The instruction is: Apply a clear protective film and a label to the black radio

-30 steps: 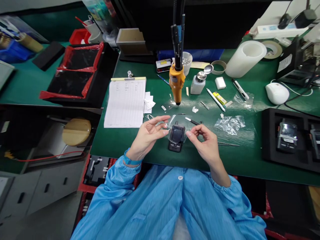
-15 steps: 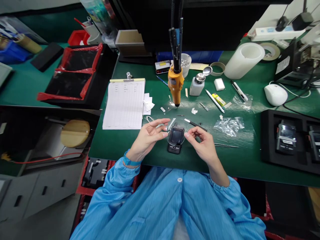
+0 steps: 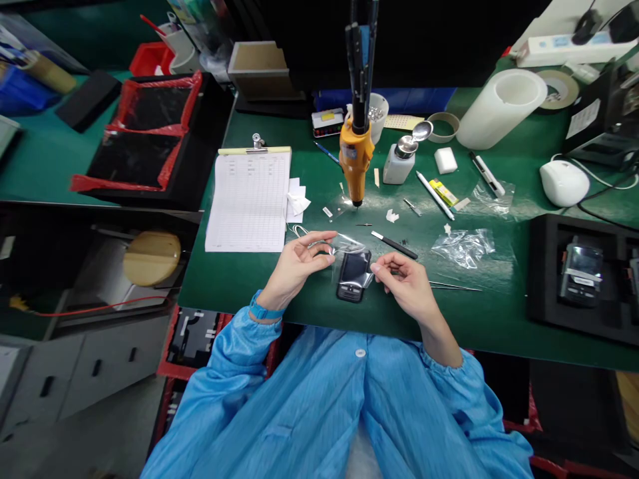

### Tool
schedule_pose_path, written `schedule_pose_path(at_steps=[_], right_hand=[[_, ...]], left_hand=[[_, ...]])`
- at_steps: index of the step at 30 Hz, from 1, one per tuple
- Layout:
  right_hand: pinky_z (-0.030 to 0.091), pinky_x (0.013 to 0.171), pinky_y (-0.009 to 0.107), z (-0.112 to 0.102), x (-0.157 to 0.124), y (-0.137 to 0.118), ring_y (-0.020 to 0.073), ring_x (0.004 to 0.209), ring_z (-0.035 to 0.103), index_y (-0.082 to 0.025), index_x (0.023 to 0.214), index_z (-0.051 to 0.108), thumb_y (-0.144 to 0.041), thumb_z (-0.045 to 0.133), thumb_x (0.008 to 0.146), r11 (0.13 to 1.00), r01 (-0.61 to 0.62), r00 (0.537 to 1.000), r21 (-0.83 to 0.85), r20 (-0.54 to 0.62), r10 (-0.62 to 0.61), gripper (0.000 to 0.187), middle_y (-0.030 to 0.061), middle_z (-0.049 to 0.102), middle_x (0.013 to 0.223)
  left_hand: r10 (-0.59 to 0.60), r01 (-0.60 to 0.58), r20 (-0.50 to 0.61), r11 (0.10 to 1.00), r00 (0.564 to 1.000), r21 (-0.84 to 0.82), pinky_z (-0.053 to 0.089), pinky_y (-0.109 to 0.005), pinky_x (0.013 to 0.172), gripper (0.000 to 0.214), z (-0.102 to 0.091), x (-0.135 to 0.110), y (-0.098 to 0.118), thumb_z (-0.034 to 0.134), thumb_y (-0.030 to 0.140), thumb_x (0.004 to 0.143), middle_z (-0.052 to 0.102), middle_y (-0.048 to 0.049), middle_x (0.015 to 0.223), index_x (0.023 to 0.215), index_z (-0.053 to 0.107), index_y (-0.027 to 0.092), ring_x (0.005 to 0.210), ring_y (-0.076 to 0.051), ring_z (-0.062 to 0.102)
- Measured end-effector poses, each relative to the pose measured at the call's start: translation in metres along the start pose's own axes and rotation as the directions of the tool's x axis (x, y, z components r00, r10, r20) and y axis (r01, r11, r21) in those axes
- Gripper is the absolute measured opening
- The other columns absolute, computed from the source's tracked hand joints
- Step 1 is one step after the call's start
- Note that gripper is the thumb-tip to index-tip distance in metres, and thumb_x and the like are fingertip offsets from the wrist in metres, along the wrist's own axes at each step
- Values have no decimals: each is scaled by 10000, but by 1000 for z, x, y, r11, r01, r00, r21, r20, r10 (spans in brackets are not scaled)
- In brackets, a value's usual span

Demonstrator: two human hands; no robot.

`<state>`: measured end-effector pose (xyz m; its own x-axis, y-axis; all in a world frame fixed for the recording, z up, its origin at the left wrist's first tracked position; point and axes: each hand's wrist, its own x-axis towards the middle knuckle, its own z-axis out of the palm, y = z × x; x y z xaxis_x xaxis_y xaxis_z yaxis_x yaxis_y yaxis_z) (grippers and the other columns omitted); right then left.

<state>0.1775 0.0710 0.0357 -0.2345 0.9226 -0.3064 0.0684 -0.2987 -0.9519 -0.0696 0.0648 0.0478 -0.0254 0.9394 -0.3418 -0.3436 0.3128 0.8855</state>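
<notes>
A black handheld device point(image 3: 353, 274) with a dark screen and keys at its lower end lies on the green table in front of me. Over its upper part stretches a thin clear plastic film point(image 3: 348, 243); whether it is a sheet or a bag I cannot tell. On the left, my left hand point(image 3: 303, 259) grips the film's edge between thumb and fingers. My right hand point(image 3: 402, 282) pinches the film's opposite edge, just right of the device. Black-handled tweezers or a similar slim tool point(image 3: 397, 245) lies above my right hand.
An orange electric screwdriver point(image 3: 356, 163) hangs over the table. Left stands a clipboard point(image 3: 248, 206); behind are a dispenser bottle point(image 3: 400, 163) and a white roll point(image 3: 502, 110). Crumpled clear plastic point(image 3: 466, 247) and a black foam tray point(image 3: 542, 279) with similar devices lie right.
The film has shifted and now shows crinkled and bright across the device's top. Both hands keep their hold with little movement. The whole view has moved slightly.
</notes>
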Motion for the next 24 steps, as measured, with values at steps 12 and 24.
schedule_pose_path(at_steps=[12, 24], right_hand=[[499, 400, 236, -2, 2, 9, 128, 569, 516, -237, 774, 692, -842, 966, 697, 993, -117, 993, -3, 4, 117, 668, -10, 620, 646], [505, 398, 234, -1, 4, 14, 126, 566, 520, -236, 797, 695, -852, 946, 725, 992, -116, 993, -40, 3, 116, 669, -8, 619, 655]], left_hand=[[112, -128, 87, 968, 990, 214, 699, -237, 854, 520, -10, 6, -20, 1053, 206, 683, 668, -65, 1210, 1186, 921, 221, 977, -132, 697], [150, -185, 140, 942, 979, 281, 687, -238, 828, 553, -15, 8, -23, 1004, 197, 739, 640, -81, 1293, 1280, 902, 250, 1002, -142, 696]])
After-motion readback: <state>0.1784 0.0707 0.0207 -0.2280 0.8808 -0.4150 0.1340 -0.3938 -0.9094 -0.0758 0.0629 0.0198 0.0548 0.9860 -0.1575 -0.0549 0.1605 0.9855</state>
